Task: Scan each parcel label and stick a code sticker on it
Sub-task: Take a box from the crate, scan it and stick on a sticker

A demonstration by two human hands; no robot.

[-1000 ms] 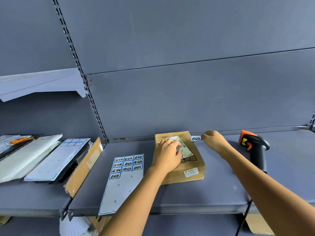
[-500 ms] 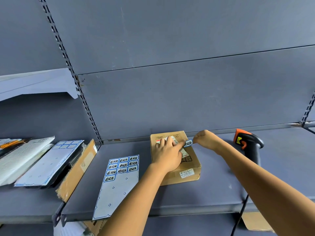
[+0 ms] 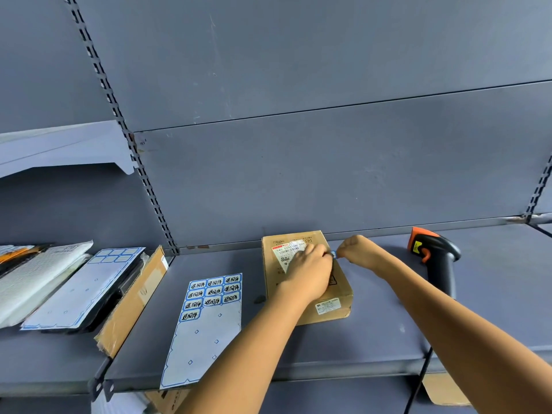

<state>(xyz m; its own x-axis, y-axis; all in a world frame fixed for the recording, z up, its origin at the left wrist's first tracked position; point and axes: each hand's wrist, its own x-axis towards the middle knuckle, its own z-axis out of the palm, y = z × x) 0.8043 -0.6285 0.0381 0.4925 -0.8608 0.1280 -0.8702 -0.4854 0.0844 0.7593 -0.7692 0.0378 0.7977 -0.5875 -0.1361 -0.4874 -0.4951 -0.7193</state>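
Sticking: right hand [image 3: 357, 252] is pinching code sticker [image 3: 334, 254] at 2 o'clock on parcel [image 3: 342, 289], left hand [image 3: 309, 274] pressing open-fingered; next probably needs smoothing down.

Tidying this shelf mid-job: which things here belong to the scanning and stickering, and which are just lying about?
Job: brown cardboard parcel box; blue-edged sticker pinched by right hand; white sheet of blue-edged stickers; orange-and-black handheld scanner.
Lying about: white padded mailers; second sticker sheet; flat cardboard piece.

Sticker [image 3: 334, 254] in right hand [image 3: 362, 253] at parcel [image 3: 340, 295]
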